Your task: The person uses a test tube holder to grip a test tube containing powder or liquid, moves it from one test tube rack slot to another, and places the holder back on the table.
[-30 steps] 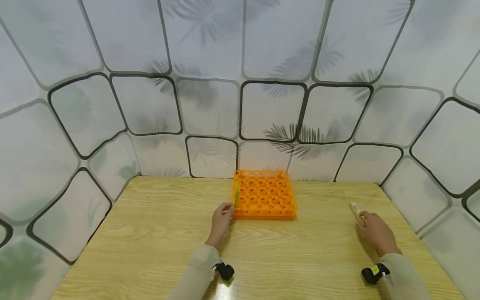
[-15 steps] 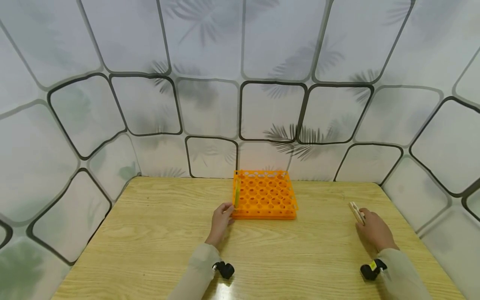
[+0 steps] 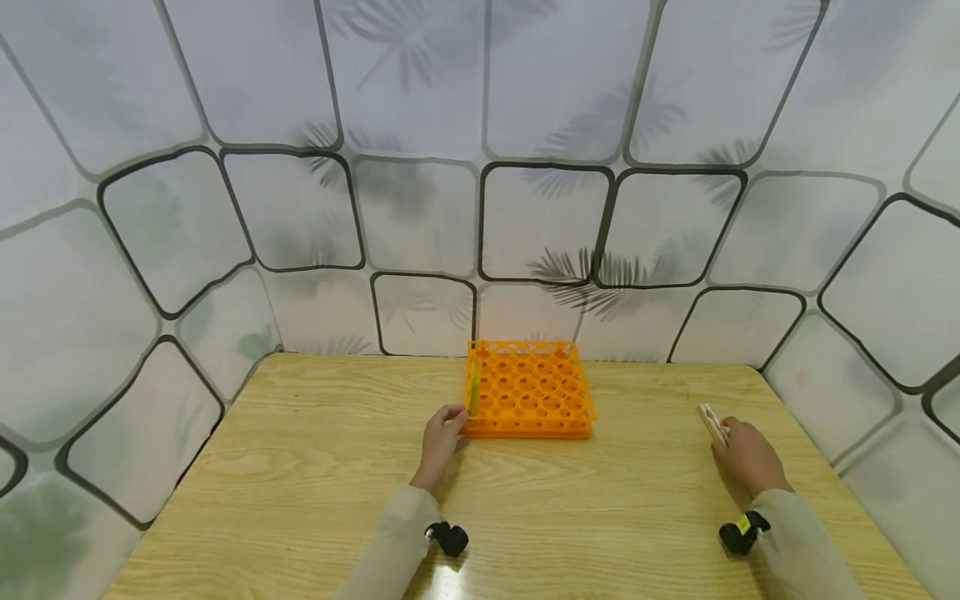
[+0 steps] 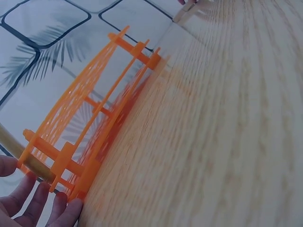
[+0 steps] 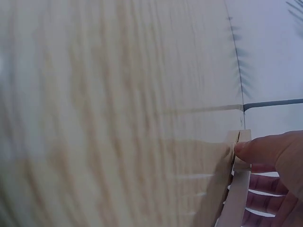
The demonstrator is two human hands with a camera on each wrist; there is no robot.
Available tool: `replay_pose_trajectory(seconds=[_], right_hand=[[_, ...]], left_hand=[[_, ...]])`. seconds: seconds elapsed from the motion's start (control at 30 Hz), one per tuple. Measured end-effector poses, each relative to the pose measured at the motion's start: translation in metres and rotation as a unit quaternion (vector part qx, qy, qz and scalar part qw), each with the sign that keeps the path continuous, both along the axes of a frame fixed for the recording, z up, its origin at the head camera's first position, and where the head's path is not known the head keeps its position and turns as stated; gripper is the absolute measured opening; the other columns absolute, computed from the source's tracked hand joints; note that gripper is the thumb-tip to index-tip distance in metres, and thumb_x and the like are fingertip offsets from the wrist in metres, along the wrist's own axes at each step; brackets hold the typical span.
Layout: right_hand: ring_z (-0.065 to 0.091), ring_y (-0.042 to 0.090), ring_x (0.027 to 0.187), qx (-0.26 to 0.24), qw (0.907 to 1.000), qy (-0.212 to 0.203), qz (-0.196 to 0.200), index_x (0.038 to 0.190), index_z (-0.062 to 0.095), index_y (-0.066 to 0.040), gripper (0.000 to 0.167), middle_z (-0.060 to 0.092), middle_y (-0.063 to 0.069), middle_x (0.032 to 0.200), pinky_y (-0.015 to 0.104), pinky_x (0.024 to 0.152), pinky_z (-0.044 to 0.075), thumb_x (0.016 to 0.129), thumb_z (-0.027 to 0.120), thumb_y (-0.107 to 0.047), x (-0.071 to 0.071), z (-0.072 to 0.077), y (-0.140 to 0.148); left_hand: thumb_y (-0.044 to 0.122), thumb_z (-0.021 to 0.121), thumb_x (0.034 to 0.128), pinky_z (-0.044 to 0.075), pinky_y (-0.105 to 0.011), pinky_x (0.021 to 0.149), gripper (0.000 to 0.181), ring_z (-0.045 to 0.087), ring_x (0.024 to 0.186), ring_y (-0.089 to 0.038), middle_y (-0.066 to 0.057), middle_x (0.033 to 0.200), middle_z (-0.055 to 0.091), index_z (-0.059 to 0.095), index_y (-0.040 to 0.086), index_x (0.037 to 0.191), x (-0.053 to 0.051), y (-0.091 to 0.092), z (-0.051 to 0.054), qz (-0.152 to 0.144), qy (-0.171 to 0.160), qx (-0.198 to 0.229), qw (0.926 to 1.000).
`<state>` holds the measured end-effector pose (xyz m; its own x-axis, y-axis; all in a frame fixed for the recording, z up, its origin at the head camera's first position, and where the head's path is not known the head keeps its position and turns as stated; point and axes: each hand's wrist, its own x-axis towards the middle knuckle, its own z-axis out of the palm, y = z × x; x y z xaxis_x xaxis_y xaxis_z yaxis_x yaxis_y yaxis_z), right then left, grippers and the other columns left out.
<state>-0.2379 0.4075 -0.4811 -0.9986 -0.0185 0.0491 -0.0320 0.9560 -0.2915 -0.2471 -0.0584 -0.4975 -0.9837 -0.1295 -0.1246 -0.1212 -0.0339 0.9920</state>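
Note:
An orange test tube rack stands at the back middle of the table. In its left column is one test tube with yellow-green contents, also visible as a yellowish tube in the left wrist view. My left hand holds the rack's front left corner, fingertips against its side and the thumb near the tube. Far to the right, my right hand grips a wooden test tube clamp. Its thumb presses along the clamp in the right wrist view; the clamp's rear part is hidden by the hand.
The light wood table meets a patterned curtain right behind the rack. Wide bare wood lies between the two hands. Each wrist wears a small black camera.
My right hand has turned the wooden clamp, so its broad pale face now shows, and that wrist has shifted slightly up and left. My left hand and the rack have stayed put.

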Motion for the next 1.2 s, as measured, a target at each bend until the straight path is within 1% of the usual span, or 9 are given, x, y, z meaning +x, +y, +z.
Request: replay_pose_trajectory(seconds=[0.23,0.43,0.57,0.63,0.7,0.77,0.97,1.03,1.2], right_hand=[[0.057,0.029,0.068,0.007,0.9999,-0.012,-0.008,0.105,0.051,0.023,0.034,0.059,0.030,0.084,0.045,0.061,0.046,0.087,0.055,-0.006,-0.002,0.003,-0.001],[0.057,0.030,0.070,0.006,0.9999,-0.007,-0.011,0.102,0.053,0.022,0.032,0.059,0.029,0.084,0.047,0.063,0.046,0.087,0.053,-0.006,-0.004,0.002,-0.001],[0.057,0.031,0.070,0.003,1.0000,-0.002,-0.009,0.102,0.054,0.021,0.031,0.059,0.029,0.084,0.048,0.063,0.047,0.087,0.053,-0.006,-0.004,-0.001,0.000],[0.057,0.031,0.070,0.002,1.0000,-0.001,-0.009,0.102,0.054,0.021,0.031,0.059,0.029,0.084,0.048,0.063,0.047,0.087,0.052,-0.006,-0.004,-0.002,0.001],[0.057,0.030,0.069,0.001,1.0000,-0.001,-0.009,0.102,0.054,0.021,0.030,0.059,0.029,0.084,0.047,0.063,0.046,0.087,0.051,-0.006,-0.004,-0.003,0.001],[0.056,0.029,0.068,-0.005,0.9999,-0.004,-0.011,0.103,0.054,0.021,0.031,0.059,0.029,0.084,0.046,0.062,0.046,0.087,0.050,-0.005,-0.004,-0.002,0.002],[0.058,0.034,0.072,-0.016,0.9995,-0.014,-0.025,0.107,0.051,0.021,0.034,0.056,0.033,0.090,0.049,0.064,0.047,0.088,0.047,-0.007,-0.003,0.002,0.001],[0.059,0.036,0.074,-0.013,0.9994,-0.016,-0.029,0.109,0.050,0.021,0.036,0.055,0.034,0.092,0.050,0.065,0.047,0.089,0.046,-0.008,-0.002,0.002,0.001],[0.058,0.039,0.077,-0.011,0.9991,-0.020,-0.037,0.115,0.047,0.018,0.037,0.052,0.035,0.097,0.051,0.065,0.046,0.092,0.041,-0.010,0.002,0.004,0.000]], left_hand=[[0.017,0.053,0.0958,0.053,-0.031,0.071,0.028,0.056,0.082,-0.016,-0.013,0.108,0.057,0.059,-0.005,0.112,0.000,0.000,0.001,0.002,-0.004,-0.003,1.0000],[0.018,0.053,0.0960,0.055,-0.036,0.074,0.028,0.058,0.087,-0.019,-0.013,0.107,0.057,0.058,-0.006,0.110,0.000,-0.002,0.002,-0.009,-0.001,-0.003,1.0000],[0.014,0.052,0.0959,0.054,-0.041,0.077,0.027,0.058,0.089,-0.022,-0.014,0.106,0.056,0.057,-0.008,0.110,0.006,-0.002,0.013,-0.012,-0.006,0.000,0.9999],[0.012,0.051,0.0957,0.054,-0.043,0.079,0.026,0.057,0.087,-0.023,-0.015,0.105,0.056,0.056,-0.010,0.110,0.009,-0.001,0.020,-0.012,-0.008,0.001,0.9999],[0.010,0.051,0.0956,0.054,-0.043,0.078,0.026,0.056,0.085,-0.022,-0.015,0.104,0.056,0.056,-0.011,0.109,0.011,-0.001,0.024,-0.012,-0.006,-0.001,0.9999],[0.011,0.051,0.0955,0.054,-0.041,0.077,0.026,0.056,0.083,-0.020,-0.013,0.103,0.056,0.056,-0.010,0.109,0.009,-0.001,0.021,-0.011,-0.006,0.003,0.9999],[0.017,0.053,0.0955,0.054,-0.032,0.071,0.025,0.055,0.082,-0.015,-0.010,0.103,0.057,0.059,-0.005,0.107,-0.001,-0.002,0.001,-0.003,-0.001,0.006,1.0000],[0.017,0.053,0.0956,0.053,-0.030,0.069,0.025,0.053,0.083,-0.014,-0.010,0.102,0.057,0.059,-0.004,0.107,-0.002,-0.001,-0.001,0.000,-0.001,0.004,1.0000],[0.017,0.053,0.0957,0.051,-0.028,0.069,0.024,0.050,0.087,-0.014,-0.009,0.103,0.056,0.059,-0.003,0.107,-0.003,0.000,-0.002,0.004,-0.007,0.007,0.9999]])
